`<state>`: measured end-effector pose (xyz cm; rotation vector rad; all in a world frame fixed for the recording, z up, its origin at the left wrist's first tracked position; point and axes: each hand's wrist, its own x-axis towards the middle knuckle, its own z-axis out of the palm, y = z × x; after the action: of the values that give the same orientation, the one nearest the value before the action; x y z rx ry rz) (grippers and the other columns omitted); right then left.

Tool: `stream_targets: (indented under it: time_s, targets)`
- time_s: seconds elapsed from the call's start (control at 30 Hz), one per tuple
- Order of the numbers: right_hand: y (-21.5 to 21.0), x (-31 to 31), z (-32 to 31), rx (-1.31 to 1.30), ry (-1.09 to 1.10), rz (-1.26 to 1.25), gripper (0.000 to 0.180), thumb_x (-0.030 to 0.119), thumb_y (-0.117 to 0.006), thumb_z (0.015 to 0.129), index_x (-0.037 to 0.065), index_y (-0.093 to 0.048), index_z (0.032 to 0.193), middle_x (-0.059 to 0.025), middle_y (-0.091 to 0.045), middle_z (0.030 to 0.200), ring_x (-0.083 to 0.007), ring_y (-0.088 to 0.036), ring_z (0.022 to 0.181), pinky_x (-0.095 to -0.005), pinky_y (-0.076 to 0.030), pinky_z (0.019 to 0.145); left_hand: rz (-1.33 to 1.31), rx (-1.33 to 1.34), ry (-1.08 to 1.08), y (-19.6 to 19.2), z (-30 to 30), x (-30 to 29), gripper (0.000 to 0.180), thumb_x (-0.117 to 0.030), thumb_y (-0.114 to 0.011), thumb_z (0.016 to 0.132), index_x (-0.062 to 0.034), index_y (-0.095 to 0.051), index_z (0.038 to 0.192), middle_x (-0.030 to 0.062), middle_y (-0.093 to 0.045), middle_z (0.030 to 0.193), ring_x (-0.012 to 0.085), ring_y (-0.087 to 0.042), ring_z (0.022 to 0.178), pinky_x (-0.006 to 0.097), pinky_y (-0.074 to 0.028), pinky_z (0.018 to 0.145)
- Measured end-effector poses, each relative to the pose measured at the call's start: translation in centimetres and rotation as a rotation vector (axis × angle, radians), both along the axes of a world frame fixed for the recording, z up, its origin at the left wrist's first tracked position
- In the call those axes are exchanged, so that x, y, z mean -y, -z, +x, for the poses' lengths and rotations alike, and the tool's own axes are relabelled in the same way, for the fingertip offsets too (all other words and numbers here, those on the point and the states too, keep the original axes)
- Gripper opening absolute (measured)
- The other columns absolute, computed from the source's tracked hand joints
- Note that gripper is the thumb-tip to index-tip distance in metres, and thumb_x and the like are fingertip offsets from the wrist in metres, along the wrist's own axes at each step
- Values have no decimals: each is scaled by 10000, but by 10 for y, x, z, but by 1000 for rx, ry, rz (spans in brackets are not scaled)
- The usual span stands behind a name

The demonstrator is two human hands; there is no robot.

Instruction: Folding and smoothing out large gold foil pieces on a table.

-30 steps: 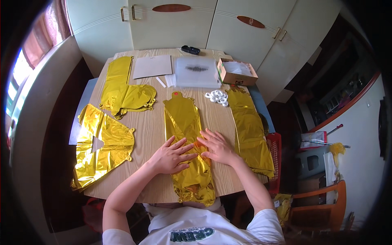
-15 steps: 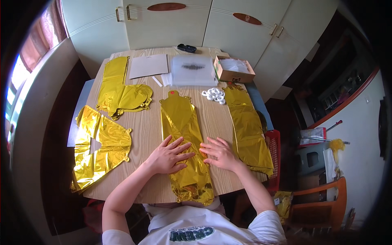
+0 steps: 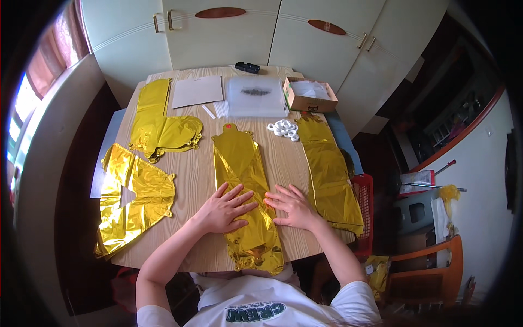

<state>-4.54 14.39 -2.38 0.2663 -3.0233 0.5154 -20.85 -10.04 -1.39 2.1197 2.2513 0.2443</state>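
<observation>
A: At the near edge of the bench (image 3: 190, 180), both hands lie flat on the middle gold foil balloon (image 3: 245, 191). Has anything changed?

B: Little. Over the last second the left hand (image 3: 220, 210) has stayed spread, palm down, on the balloon's left half; the right hand (image 3: 291, 207) has slid slightly and now presses the balloon's right edge, fingers splayed. Neither grips anything. I judge the foil is being smoothed flat, and that work is still under way.

A: And the balloon itself?

B: It runs lengthwise down the bench's centre, its tab end pointing away from the person, its crumpled lower end hanging just over the near edge. The hands cover its lower half.

A: Around it?

B: Left of it, two more gold foil pieces (image 3: 136, 201); right of it, another gold strip (image 3: 327, 169). Beyond its tab end sit small white rings (image 3: 283, 129), a clear plastic bag (image 3: 256, 98) and an open cardboard box (image 3: 309, 95).
</observation>
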Motion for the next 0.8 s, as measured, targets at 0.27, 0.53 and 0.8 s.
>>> stream_targets:
  time_s: [0.27,0.53,0.8]
  targets:
    - [2,0,1,-162,-11,-43,550,470,-669,860,159,-617,1310,-25,-499,1457,-248,-385,1401,-474,-270,1164,182,80,42,-8,1,-29,439,-353,-595,927,-83,-604,1273,107,-551,1378,286,-493,1301,464,-358,1086]
    - [-22,68,62,-349,70,-99,236,248,-718,855,102,-689,1038,-34,-657,1064,-203,-615,1031,-387,-450,949,182,170,55,-21,8,-46,345,-303,-595,918,-87,-637,1184,84,-604,1300,252,-535,1248,435,-386,1039]
    - [-9,77,74,-378,71,-75,206,215,-712,852,94,-664,1011,-32,-644,983,-196,-606,999,-380,-447,943,124,169,270,-5,18,-40,414,-350,-582,937,-146,-612,1295,52,-533,1421,252,-444,1365,519,-316,1114]
